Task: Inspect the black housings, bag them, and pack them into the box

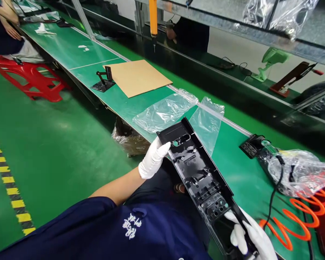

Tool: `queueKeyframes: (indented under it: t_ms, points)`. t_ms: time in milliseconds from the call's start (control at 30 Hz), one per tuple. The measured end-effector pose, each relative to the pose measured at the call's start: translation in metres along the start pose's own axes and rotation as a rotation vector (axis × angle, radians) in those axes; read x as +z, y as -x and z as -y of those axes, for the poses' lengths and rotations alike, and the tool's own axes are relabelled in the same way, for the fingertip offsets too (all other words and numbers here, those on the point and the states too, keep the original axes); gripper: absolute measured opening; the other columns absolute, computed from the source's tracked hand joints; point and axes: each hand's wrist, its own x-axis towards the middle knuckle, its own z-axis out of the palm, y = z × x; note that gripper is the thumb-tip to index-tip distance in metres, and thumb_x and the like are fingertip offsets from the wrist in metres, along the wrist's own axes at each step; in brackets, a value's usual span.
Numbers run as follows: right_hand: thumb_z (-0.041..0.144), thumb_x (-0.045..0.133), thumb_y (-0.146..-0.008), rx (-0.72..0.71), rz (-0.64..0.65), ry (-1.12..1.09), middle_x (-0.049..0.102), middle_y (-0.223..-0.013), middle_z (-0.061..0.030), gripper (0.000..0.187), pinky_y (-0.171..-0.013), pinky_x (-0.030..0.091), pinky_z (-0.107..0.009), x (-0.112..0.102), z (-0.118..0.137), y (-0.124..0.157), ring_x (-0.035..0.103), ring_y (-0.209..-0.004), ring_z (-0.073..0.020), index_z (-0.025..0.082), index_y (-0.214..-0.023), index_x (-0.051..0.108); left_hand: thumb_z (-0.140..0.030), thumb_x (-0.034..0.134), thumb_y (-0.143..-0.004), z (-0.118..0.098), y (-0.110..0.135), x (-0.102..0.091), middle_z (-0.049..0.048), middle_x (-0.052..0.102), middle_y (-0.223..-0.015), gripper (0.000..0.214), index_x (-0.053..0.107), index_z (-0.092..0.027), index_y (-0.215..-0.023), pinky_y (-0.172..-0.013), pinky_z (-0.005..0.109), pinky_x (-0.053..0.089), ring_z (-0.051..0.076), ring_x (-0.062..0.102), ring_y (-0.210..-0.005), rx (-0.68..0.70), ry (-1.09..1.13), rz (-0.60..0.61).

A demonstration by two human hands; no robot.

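A long black plastic housing [196,177] is tilted across the front of my body, its ribbed inner side facing up with screw posts, slots and round holes. My left hand [154,157], in a white glove, grips its upper left edge with the thumb on top. My right hand [250,234], also white-gloved, is closed around the lower right part, some fingers reaching inside over the rim. The housing's lowest end runs out of view. Just beyond its upper end lie clear plastic bags [168,110] on the green workbench [233,159].
A cardboard sheet [141,77] and a small black stand [103,81] lie farther along. An orange-handled driver [153,21] hangs above. To the right are a coiled orange hose [298,231], a black cable and a plastic-wrapped part [300,173]. A person sits on a red stool [29,79].
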Motion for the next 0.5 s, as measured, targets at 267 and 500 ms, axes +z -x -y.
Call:
queueKeyframes:
  t_ms: [267,500]
  points:
    - [0.054,0.071,-0.078,-0.029,-0.015,0.103,0.061,-0.064,-0.0089,0.043,-0.054,0.053,-0.026,-0.022,-0.003,-0.015,0.061,-0.058,-0.0182,0.014,-0.092,0.073,-0.046,0.073,-0.085,-0.001,0.005,0.003,0.0072,0.067,-0.136,0.052,0.065,-0.023,-0.132,-0.12,0.041,0.04,0.028,0.055,-0.135,0.0,-0.049,-0.003]
    - [0.055,0.075,-0.072,-0.037,-0.061,0.086,0.062,-0.062,-0.0092,0.042,-0.057,0.055,-0.026,-0.022,-0.001,-0.021,0.059,-0.054,-0.0165,0.013,-0.077,0.071,-0.051,0.074,-0.083,-0.004,0.005,0.006,0.0084,0.066,-0.137,0.059,0.064,-0.022,-0.133,-0.121,0.042,0.038,0.029,0.053,-0.138,-0.017,-0.106,0.009]
